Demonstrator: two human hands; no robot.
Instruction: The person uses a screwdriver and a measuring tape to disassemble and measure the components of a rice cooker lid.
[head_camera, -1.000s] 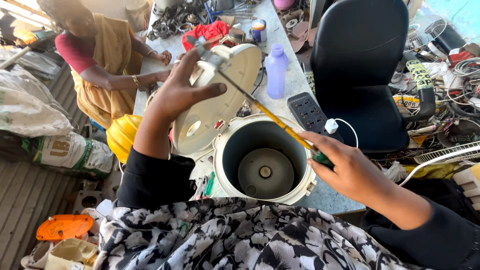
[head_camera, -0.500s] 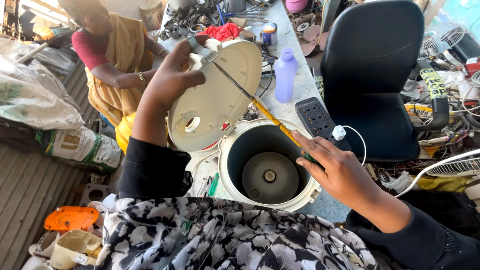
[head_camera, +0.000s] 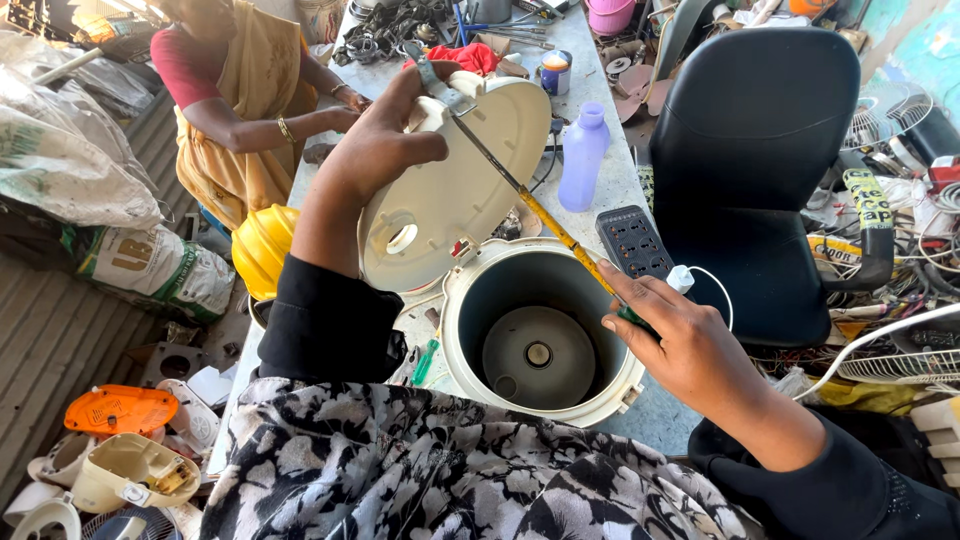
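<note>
Cluttered workbench (head_camera: 610, 180): hands hold lid (head_camera: 450, 190), screwdriver (head_camera: 560, 235).

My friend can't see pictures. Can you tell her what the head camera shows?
A person's left hand holds up the round cream plastic lid of an open white rice cooker, while the right hand pokes a long yellow-handled screwdriver at the lid's metal hinge. They work at a cluttered grey table where another person sits.

Black long sleeves on both arms; left hand (head_camera: 375, 150) and right hand (head_camera: 680, 345) bare. Black-and-white floral cloth (head_camera: 420, 470) over lap.
</note>
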